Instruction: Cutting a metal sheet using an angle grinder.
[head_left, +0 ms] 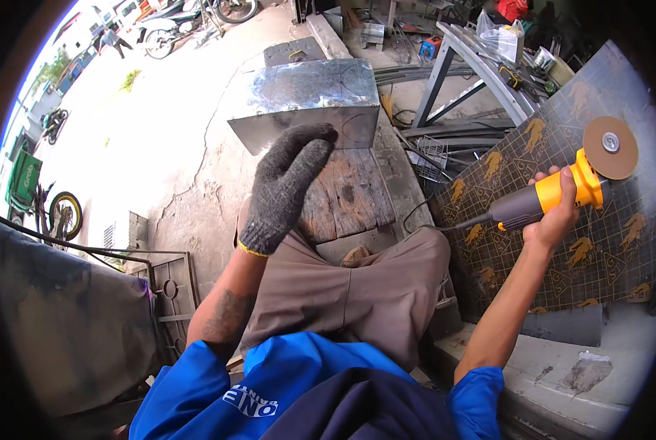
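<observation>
Our gloved left hand rests flat, open, on the sheet-metal box atop the wooden worktop. Right of the box, our bare right hand clasps the angle grinder; an unsteadied box could kick the disc.

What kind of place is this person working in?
Most likely an open-air metalworking shop beside a street. The right hand holds an angle grinder, the gloved left hand rests on a sheet-metal box, and steel frames stand behind, with motorbikes parked nearby.
</observation>
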`<state>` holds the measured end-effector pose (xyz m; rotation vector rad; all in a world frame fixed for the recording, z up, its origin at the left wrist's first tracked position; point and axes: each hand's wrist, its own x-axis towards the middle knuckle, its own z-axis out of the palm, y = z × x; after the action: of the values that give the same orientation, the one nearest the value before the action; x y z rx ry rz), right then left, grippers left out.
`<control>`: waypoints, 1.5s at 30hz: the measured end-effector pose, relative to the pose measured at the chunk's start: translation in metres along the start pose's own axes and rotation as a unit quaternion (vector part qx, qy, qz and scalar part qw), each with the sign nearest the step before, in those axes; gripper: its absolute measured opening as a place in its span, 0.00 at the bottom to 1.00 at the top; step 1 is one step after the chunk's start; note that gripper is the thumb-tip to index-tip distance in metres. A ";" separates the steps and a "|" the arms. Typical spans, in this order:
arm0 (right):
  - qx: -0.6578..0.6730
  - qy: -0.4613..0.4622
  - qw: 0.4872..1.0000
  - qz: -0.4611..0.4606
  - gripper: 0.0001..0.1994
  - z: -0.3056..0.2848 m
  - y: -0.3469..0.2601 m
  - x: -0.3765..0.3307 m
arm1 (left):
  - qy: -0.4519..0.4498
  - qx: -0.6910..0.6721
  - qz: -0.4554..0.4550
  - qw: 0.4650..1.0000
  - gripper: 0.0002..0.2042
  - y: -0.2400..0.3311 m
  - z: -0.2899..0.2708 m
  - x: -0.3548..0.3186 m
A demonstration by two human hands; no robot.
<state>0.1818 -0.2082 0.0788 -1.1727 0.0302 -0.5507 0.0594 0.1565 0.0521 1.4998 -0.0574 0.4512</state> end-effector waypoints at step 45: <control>-0.172 -0.301 0.899 0.268 0.24 -0.011 0.074 -0.019 | 0.137 0.533 0.008 0.835 0.35 -0.146 -0.204 0.072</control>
<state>0.1916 -0.1893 0.0045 -1.5645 -0.0831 0.3345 0.1238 0.3717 -0.0810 2.5084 0.4906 0.7737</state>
